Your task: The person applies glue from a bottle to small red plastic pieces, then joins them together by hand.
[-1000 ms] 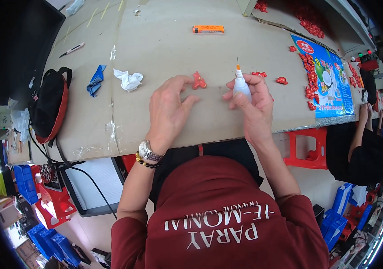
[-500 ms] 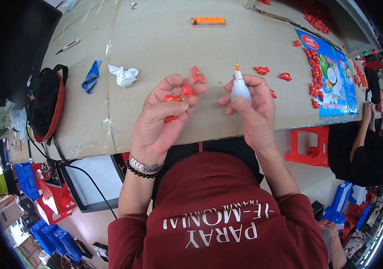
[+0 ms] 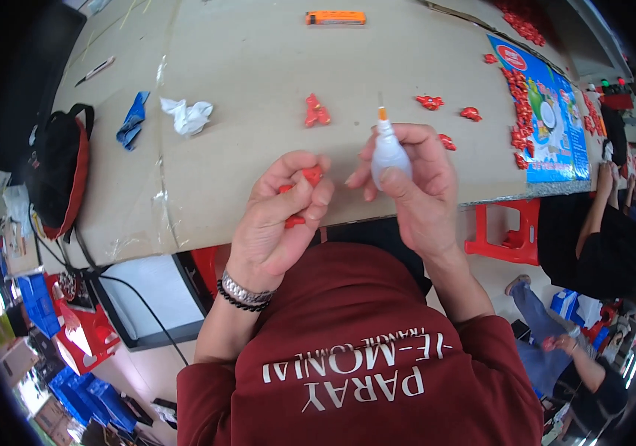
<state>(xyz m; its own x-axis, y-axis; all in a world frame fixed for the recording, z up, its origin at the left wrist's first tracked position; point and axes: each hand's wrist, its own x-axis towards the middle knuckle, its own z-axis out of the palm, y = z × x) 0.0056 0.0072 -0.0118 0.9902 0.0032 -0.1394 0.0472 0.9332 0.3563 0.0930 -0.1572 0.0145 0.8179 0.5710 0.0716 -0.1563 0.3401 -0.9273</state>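
My left hand is closed on small shiny red figurines, one pinched at its fingertips and others tucked against the palm. What shape they have is mostly hidden by the fingers. In my right hand a white squeeze bottle stands upright, its orange neck and thin needle pointing away from me. The two hands are apart, near the table's front edge. Beyond the left fingertips lie red figurines close together on the table. A few more loose red figurines are scattered past the right hand.
The table carries an orange box-like stick, a crumpled white tissue, a blue scrap, a pen-like cutter and a black bag. Right, many red figurines lie on a blue sheet; a person sits beside it.
My left hand has drawn back toward me, away from the red figurines on the table, and its fingers have closed more. The bottle has come slightly nearer. A person's legs now show at lower right.
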